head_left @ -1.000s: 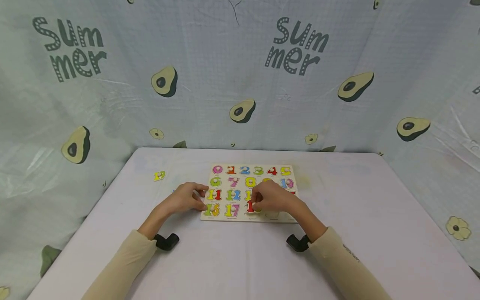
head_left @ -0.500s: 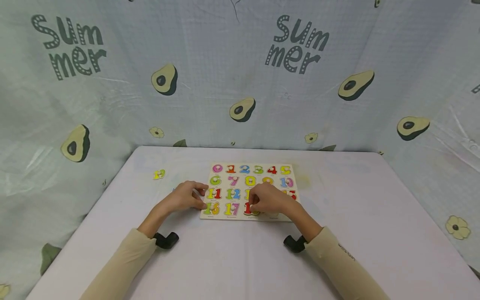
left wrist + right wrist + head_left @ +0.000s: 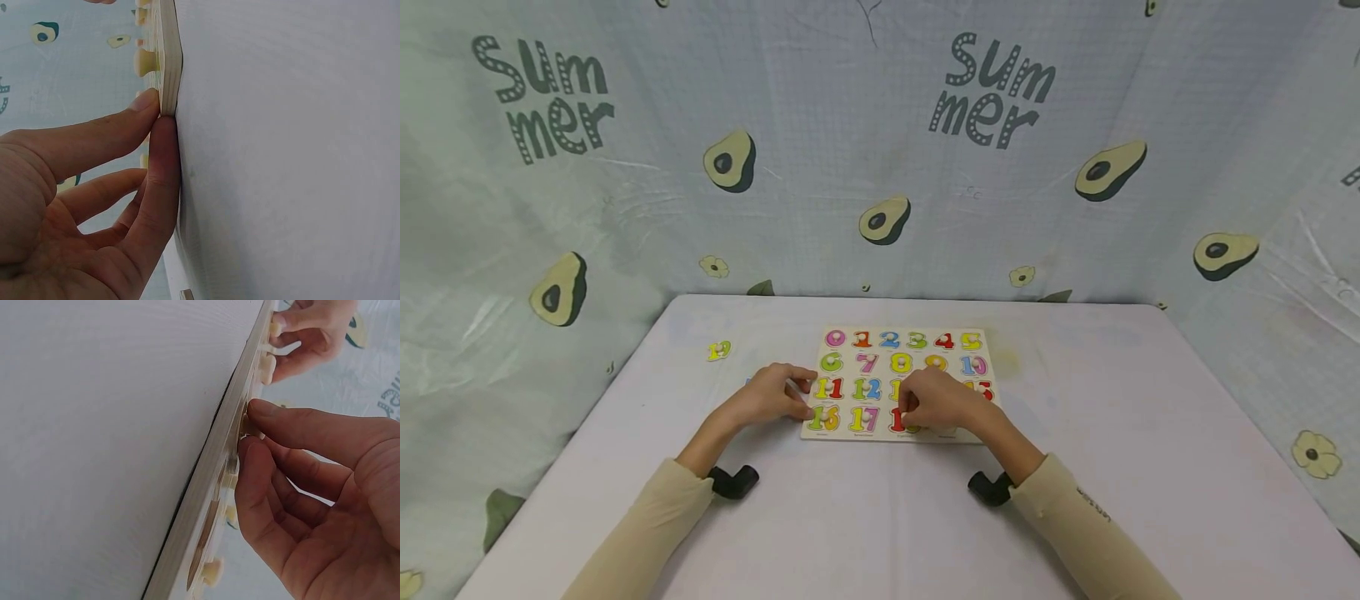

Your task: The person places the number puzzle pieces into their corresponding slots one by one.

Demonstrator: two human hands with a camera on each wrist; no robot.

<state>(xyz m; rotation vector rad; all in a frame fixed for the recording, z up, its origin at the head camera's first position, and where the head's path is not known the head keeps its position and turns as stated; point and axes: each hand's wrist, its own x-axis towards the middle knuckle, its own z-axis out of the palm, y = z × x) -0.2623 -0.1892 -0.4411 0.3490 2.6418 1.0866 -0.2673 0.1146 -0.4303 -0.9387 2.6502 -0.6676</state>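
Note:
A wooden number puzzle board (image 3: 880, 435) with knobbed pieces lies on the table. My left hand (image 3: 772, 392) pinches its left edge near the 11 and 16 pieces. In the left wrist view the thumb (image 3: 145, 101) is on the board's face and the index finger (image 3: 164, 150) against its edge. With thumb and index finger, my right hand (image 3: 942, 397) pinches the knob of the red and green 18 piece (image 3: 897, 419) in the bottom row. That hand covers part of the piece and some numbers beyond it. In the right wrist view the knob is mostly hidden between the fingertips.
A yellow-green 19 piece (image 3: 718, 350) lies on the white table (image 3: 865, 517), left of the board. A small blue bit (image 3: 747, 381) peeks out behind the left hand. In the right wrist view a recess (image 3: 203, 544) shows in the board near its front edge.
My right hand has shifted slightly left and down with the 18 piece, which now sits lower on the board. The left hand has kept its place on the board's edge.

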